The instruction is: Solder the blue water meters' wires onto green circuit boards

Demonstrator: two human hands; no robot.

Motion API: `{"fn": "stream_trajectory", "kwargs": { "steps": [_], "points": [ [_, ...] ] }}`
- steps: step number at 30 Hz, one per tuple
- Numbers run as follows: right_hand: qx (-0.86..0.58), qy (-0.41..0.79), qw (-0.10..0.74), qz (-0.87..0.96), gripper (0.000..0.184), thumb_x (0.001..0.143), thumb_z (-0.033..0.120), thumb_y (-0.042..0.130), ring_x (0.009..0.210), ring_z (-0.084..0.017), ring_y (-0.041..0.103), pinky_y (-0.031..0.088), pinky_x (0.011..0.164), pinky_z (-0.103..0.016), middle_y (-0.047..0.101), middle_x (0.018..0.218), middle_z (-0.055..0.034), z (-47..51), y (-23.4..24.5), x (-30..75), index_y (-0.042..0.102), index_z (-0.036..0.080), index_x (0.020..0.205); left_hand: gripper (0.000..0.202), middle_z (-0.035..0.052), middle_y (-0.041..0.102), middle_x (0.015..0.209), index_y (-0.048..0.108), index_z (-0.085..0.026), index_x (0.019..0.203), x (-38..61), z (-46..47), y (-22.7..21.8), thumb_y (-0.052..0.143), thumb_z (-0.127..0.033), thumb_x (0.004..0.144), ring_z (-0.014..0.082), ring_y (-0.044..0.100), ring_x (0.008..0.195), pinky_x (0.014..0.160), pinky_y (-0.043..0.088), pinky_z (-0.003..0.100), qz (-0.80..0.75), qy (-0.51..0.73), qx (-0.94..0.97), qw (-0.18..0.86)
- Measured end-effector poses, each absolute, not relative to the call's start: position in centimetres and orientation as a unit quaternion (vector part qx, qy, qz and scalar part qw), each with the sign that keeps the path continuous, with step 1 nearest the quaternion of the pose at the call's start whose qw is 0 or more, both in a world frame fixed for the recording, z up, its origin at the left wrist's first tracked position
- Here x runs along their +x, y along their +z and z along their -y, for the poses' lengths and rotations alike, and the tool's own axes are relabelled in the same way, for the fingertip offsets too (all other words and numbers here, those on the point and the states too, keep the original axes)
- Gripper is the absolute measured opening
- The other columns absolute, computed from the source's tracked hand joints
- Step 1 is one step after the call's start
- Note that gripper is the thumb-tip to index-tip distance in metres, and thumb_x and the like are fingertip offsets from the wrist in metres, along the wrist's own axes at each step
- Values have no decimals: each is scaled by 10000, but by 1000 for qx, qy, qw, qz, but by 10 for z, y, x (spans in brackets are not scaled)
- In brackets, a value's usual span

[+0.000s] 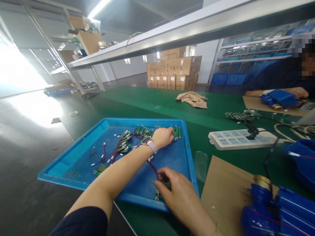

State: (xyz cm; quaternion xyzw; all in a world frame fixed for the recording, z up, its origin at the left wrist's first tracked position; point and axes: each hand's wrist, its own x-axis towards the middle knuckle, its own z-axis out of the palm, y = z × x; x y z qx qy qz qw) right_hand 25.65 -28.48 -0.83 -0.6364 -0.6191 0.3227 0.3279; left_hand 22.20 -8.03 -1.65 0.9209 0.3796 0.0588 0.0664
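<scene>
A blue plastic tray [81, 152] holds small green circuit boards with red and dark wires and white connectors. My left hand [162, 137], a watch on its wrist, reaches across to the tray's far right. Its fingers are curled against a row of upright circuit boards [176, 132]; their tips are partly hidden. At the tray's near right corner, my right hand [180, 188] has its thumb and fingers bent round another circuit board [157, 194], mostly covered by the hand. A wire [153, 167] runs up from it. Left of my watch lies a pile of boards [124, 141].
To the right are a white power strip [242, 138], cardboard [221, 183] and a blue meter with a brass fitting [262, 203]. A tan cloth [193, 99] lies farther back. At the far right, a co-worker's hand [296, 92] rests by another blue meter [280, 99]. A shelf [147, 41] crosses overhead.
</scene>
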Motion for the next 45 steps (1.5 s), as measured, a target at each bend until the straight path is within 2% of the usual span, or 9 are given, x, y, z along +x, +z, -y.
{"fn": "stream_trajectory", "kwargs": {
  "steps": [6, 10, 16, 23, 28, 38, 43, 45],
  "points": [
    [-642, 320, 322, 618, 162, 877, 317, 554, 923, -187, 624, 411, 800, -293, 677, 966, 1, 283, -5, 257, 607, 253, 1016, 271, 64, 622, 1050, 580, -132, 1094, 188, 56, -3, 557, -333, 913, 171, 626, 874, 748, 549, 349, -387, 33, 896, 216],
    [-642, 320, 318, 620, 154, 887, 309, 531, 915, -189, 624, 412, 798, -299, 678, 946, -8, 283, -1, 258, 617, 245, 998, 266, 63, 623, 1043, 581, -131, 1087, 178, 56, -9, 551, -334, 917, 171, 627, 880, 759, 549, 356, -379, 30, 877, 295],
    [-641, 327, 316, 617, 152, 881, 292, 533, 918, -194, 618, 411, 800, -312, 674, 956, -11, 284, -2, 257, 612, 241, 1001, 277, 66, 615, 1059, 578, -132, 1092, 172, 50, -17, 555, -342, 913, 182, 620, 904, 775, 544, 369, -395, 44, 849, 348],
    [-640, 339, 314, 614, 155, 891, 308, 527, 930, -196, 613, 413, 812, -327, 667, 966, -2, 283, -3, 257, 601, 253, 1015, 283, 41, 629, 924, 583, -124, 1043, 159, 44, -14, 524, -376, 929, 132, 620, 748, 661, 546, 299, -411, 7, 821, 395],
    [-643, 332, 311, 616, 143, 885, 310, 537, 937, -203, 612, 413, 807, -335, 667, 961, 1, 283, -4, 256, 598, 257, 1002, 261, 24, 632, 856, 589, -120, 1019, 142, 47, -10, 532, -358, 928, 117, 618, 691, 622, 540, 276, -409, -15, 818, 404],
    [-642, 336, 307, 617, 151, 884, 328, 529, 923, -190, 617, 411, 796, -323, 669, 971, 5, 282, -8, 257, 605, 269, 999, 281, 38, 639, 922, 554, -131, 1129, 132, 51, -18, 564, -310, 912, 142, 635, 764, 688, 551, 315, -380, -9, 835, 398],
    [-641, 341, 301, 618, 154, 884, 339, 527, 934, -185, 614, 411, 809, -321, 667, 977, 7, 281, -8, 257, 606, 269, 996, 275, 41, 655, 928, 570, -129, 1113, 128, 49, -12, 578, -298, 897, 156, 640, 799, 744, 538, 345, -370, -15, 858, 357],
    [-643, 342, 296, 617, 151, 882, 343, 531, 942, -189, 614, 413, 814, -328, 667, 982, 16, 281, -8, 258, 599, 277, 999, 258, 43, 673, 935, 593, -131, 1088, 122, 48, -5, 596, -261, 864, 166, 644, 827, 766, 520, 328, -369, -22, 869, 329]
  ]
}}
